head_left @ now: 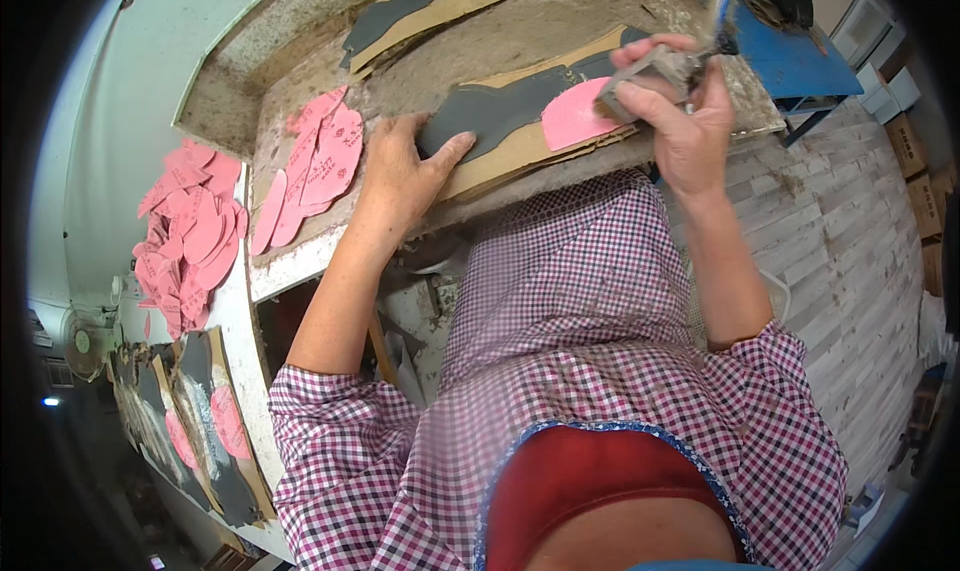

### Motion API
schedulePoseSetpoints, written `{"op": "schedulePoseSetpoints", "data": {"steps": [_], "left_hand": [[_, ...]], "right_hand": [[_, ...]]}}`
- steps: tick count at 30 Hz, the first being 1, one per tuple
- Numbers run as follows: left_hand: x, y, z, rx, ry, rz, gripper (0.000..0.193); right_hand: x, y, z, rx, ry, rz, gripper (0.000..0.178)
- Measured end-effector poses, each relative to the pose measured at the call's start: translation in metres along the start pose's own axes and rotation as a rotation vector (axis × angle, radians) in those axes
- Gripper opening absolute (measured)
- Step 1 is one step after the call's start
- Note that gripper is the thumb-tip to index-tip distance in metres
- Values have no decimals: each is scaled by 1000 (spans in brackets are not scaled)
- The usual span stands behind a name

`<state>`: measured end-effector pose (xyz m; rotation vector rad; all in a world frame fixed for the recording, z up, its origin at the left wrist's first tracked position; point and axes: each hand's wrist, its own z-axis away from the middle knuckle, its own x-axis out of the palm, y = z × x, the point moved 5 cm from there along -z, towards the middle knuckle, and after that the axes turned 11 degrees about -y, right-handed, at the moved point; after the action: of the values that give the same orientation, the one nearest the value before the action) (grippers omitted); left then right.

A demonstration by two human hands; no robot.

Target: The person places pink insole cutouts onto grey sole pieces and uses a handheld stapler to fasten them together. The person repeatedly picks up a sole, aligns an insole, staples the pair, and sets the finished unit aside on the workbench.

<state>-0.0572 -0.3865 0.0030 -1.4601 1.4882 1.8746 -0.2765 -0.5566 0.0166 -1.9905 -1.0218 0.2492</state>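
My left hand point(405, 166) rests with thumb and fingers apart at the left end of a dark grey shaped piece point(500, 111), which lies on a tan cardboard sheet point(497, 163). My right hand point(690, 121) is closed around a boxy grey tool point(650, 83); a blue cord or hose point(722, 9) rises beside it. The tool's exact kind I cannot make out. Under it, a pink rounded piece point(578, 113) lies over the right part of the grey piece. Left of my left hand is a loose group of pink pieces point(325, 161) with red print.
A larger heap of pink pieces point(190, 226) sits further left. Another grey piece point(425, 6) on cardboard lies toward the back of the tray-like bench point(300, 71). Grey pieces with pink patches point(215, 421) are at lower left. A blue table point(790, 61) stands at right.
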Motion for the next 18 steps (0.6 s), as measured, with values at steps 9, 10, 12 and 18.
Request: {"op": "schedulePoseSetpoints", "data": {"steps": [9,10,12,18], "left_hand": [[5,11,11,75,46,-26,58],[5,10,12,73,50,-12,58],[7,9,11,80,55,-33,59],[13,2,14,126,110,-55,59]], "right_hand": [[22,2,-2,8,-51,80,41],[6,4,-4,-5,-49,110,40],[-24,2,-7,-14,43,175,40],[-67,-8,-17,-37,113,188,40]]}}
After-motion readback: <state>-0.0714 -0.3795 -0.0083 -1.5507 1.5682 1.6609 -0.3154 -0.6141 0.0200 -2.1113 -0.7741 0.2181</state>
